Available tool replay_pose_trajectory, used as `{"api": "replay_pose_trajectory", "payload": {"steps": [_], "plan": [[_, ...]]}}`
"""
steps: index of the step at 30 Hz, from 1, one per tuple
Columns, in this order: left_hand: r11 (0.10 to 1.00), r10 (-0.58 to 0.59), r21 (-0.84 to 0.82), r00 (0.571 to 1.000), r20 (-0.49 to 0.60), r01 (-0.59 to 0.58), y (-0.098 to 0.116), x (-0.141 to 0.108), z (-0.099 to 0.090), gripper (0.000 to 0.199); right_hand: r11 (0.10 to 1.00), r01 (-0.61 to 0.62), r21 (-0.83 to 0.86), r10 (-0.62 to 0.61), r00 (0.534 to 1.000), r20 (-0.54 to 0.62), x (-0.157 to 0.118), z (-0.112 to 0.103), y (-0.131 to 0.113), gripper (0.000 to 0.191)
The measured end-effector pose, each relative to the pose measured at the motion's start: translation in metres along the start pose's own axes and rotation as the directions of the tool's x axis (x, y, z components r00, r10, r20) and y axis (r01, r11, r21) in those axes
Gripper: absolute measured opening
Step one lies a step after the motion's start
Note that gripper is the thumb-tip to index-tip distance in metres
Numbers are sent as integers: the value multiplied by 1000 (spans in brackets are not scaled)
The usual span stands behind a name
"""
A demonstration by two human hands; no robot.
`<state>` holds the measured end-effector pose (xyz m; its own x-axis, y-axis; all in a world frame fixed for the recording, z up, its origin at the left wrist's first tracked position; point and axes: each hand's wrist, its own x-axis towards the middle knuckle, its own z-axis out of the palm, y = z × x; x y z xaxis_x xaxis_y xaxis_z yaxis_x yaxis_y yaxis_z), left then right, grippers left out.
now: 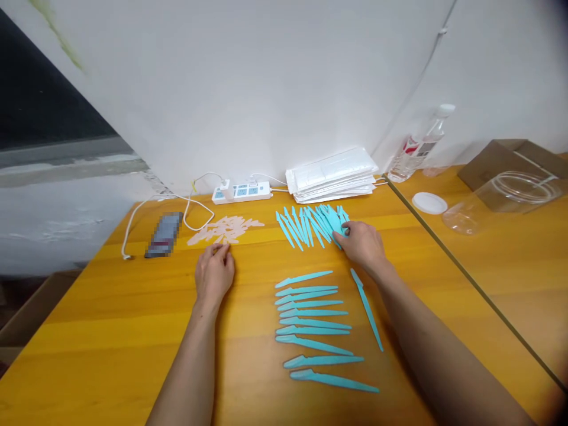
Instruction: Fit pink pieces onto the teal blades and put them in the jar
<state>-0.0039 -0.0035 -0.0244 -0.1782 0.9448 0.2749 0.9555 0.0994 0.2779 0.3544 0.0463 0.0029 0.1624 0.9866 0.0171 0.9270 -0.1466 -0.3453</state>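
Observation:
Near the pile of pale pink blade covers (224, 229), my left hand (215, 273) has its fingers curled together at the front edge. Whether a cover is between the fingertips I cannot make out. My right hand (362, 244) reaches the right end of a heap of teal eyebrow razors (306, 228), thumb and forefinger closed on the razors there. Closer to me, several teal eyebrow razors (313, 322) lie side by side in a column, heads to the left. A single razor (367, 310) lies at a slant beside my right forearm.
Behind the heap is a stack of white packets (332, 174), beside a power strip (242, 192) with white cables. A phone (164, 235) lies at left. Across the table seam stand a water bottle (419, 148), a white lid (429, 203), a clear jar on its side (492, 207) and a cardboard box (497, 160).

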Motion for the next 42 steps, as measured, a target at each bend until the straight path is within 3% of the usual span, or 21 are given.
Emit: {"api": "replay_pose_trajectory", "payload": {"steps": [6, 10, 12, 14, 16, 17, 22, 26, 29, 31, 34, 37, 39, 42], "plan": [[999, -45, 15, 996, 77, 44, -9, 11, -12, 36, 998, -19, 56, 17, 1000, 20, 6, -4, 0, 32], [999, -33, -20, 996, 82, 35, -17, 14, -17, 33, 967, -17, 255, 26, 999, -35, -3, -14, 6, 31], [999, -38, -23, 995, 95, 40, -20, 11, -20, 36, 890, -19, 456, 24, 1000, -7, -9, -15, 9, 29], [999, -36, 1, 990, 139, 36, -23, 6, -23, 39, 751, -31, 659, -25, 997, 76, -16, -14, 11, 26], [1000, -21, 11, 979, 200, 20, -25, 0, -27, 38, 633, -26, 773, -114, 985, 126, -23, -12, 12, 25], [1000, -13, -4, 974, 228, 14, -26, -2, -29, 40, 616, -6, 787, -152, 980, 127, -26, -12, 12, 25], [992, 49, -126, 944, 326, -8, -31, -6, -35, 51, 692, 81, 717, -249, 960, 131, -39, -12, 4, 24], [992, 82, -116, 946, 315, -47, -26, -5, -36, 38, 703, 87, 706, -310, 931, 193, -48, -19, -2, 22], [972, 39, -231, 955, 295, 31, -12, -3, -38, 30, 695, 72, 715, -340, 910, 239, -56, -25, -4, 23], [871, -13, -465, 953, 302, 159, 3, -3, -38, 35, 681, 61, 730, -370, 889, 271, -61, -27, -8, 25], [518, -59, -791, 937, 346, 325, 31, -9, -33, 47, 661, 48, 749, -421, 850, 318, -66, -26, -15, 27], [233, -121, -884, 914, 388, 406, 55, -21, -23, 44, 648, 29, 761, -446, 825, 348, -70, -22, -22, 27], [138, -148, -897, 904, 401, 421, 64, -30, -15, 42, 654, 23, 756, -452, 813, 367, -71, -20, -24, 27], [117, -162, -908, 909, 383, 403, 70, -37, -9, 37, 677, 13, 736, -446, 803, 395, -72, -16, -24, 28]]}}
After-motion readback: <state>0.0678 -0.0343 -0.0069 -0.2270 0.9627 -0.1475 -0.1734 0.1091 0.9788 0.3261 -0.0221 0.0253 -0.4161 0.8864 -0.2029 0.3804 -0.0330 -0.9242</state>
